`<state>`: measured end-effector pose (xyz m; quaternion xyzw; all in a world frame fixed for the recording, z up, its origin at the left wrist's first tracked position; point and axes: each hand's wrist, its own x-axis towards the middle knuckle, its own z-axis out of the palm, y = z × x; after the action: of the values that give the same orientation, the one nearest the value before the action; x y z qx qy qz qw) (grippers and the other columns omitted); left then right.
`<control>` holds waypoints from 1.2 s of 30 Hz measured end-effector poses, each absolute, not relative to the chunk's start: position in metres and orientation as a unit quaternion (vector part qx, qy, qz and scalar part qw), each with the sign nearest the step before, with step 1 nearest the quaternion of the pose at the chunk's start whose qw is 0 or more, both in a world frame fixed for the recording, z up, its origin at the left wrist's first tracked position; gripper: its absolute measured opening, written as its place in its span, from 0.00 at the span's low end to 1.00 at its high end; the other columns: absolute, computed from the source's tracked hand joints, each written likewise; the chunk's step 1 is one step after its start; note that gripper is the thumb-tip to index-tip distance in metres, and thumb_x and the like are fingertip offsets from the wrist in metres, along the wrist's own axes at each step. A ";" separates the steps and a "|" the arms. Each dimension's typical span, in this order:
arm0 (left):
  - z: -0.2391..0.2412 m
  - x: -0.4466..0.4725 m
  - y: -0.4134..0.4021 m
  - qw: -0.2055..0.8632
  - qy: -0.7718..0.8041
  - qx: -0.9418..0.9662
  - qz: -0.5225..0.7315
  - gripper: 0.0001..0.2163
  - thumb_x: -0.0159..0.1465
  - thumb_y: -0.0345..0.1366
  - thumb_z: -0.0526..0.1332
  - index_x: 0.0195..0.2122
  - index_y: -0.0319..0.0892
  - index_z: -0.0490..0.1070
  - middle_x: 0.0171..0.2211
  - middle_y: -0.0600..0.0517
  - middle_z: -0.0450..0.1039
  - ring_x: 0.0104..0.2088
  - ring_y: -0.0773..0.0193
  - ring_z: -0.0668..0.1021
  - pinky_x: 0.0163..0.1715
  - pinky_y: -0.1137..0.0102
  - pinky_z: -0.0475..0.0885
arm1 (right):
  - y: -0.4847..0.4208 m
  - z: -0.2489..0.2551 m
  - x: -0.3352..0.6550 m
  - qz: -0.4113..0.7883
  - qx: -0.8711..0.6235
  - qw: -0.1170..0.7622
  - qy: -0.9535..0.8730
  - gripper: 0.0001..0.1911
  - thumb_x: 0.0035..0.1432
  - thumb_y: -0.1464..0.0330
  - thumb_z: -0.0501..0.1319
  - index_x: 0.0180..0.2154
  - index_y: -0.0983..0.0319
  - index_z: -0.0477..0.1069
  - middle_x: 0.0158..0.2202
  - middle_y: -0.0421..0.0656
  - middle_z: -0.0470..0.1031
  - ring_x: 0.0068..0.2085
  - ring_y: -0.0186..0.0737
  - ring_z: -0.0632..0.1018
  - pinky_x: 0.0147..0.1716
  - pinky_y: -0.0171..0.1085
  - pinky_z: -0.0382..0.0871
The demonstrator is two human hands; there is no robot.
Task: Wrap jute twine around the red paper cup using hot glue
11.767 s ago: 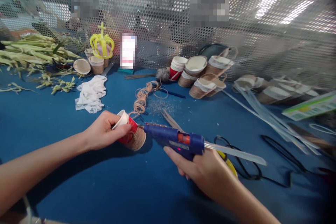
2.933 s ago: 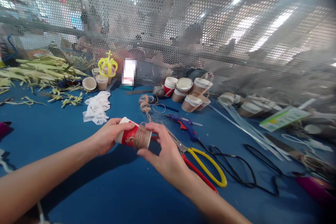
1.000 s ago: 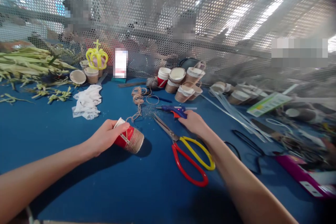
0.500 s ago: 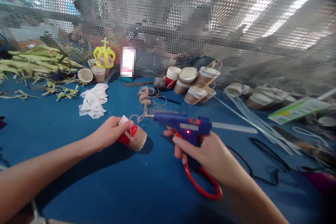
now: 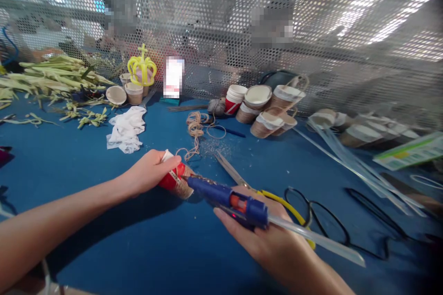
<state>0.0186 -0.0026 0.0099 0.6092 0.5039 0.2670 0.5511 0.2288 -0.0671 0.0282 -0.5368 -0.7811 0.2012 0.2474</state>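
My left hand (image 5: 148,171) is closed around a paper cup (image 5: 170,179), red and white, tilted on its side with twine wound round its lower part. In my right hand (image 5: 263,235) is a blue hot glue gun (image 5: 212,192), a red light lit on its side and a clear glue stick (image 5: 318,239) out of its back. Its nozzle tip meets the cup's side near the edge of the wrapping; whether it touches I cannot tell. Loose twine (image 5: 195,124) lies behind the cup. Scissors (image 5: 231,169) with a yellow handle lie partly under my right hand.
Several twine-wrapped cups (image 5: 266,122) stand at the back, before a perforated metal screen (image 5: 214,32). Back left are a white cloth (image 5: 127,128), a yellow crown (image 5: 141,71) and pale husks (image 5: 51,78). Clear glue sticks (image 5: 363,166) and a black cord (image 5: 332,221) lie right.
My right hand has brought the glue gun down and left, nozzle now at the cup. The scissors' blades and yellow handle have come into view; the red loop below my right hand no longer shows.
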 end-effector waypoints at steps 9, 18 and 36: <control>0.008 0.019 -0.003 0.507 0.531 0.619 0.280 0.18 0.56 0.46 0.52 0.23 0.36 0.71 0.20 0.50 0.73 0.18 0.67 0.68 0.17 0.74 0.56 | -0.069 0.031 0.226 0.184 -0.528 0.241 -0.793 0.05 0.52 0.68 0.56 0.25 0.57 0.65 0.21 0.38 0.70 0.20 0.33 0.70 0.20 0.32 0.65; 0.009 0.020 -0.004 0.520 0.525 0.613 0.279 0.18 0.55 0.47 0.52 0.22 0.37 0.71 0.17 0.52 0.71 0.18 0.67 0.68 0.18 0.74 0.58 | -0.067 0.035 0.226 0.182 -0.522 0.242 -0.797 0.05 0.52 0.68 0.55 0.25 0.57 0.65 0.20 0.38 0.70 0.21 0.34 0.70 0.21 0.33 0.65; 0.007 0.019 -0.003 0.519 0.528 0.610 0.282 0.18 0.56 0.47 0.52 0.24 0.36 0.71 0.20 0.49 0.73 0.19 0.65 0.69 0.18 0.74 0.58 | -0.068 0.032 0.227 0.173 -0.530 0.242 -0.794 0.06 0.52 0.68 0.56 0.24 0.58 0.65 0.19 0.37 0.69 0.19 0.33 0.69 0.19 0.31 0.64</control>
<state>0.0195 -0.0032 0.0073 0.6105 0.5278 0.2822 0.5187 0.2266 -0.0679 0.0323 -0.5301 -0.7941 0.1729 0.2420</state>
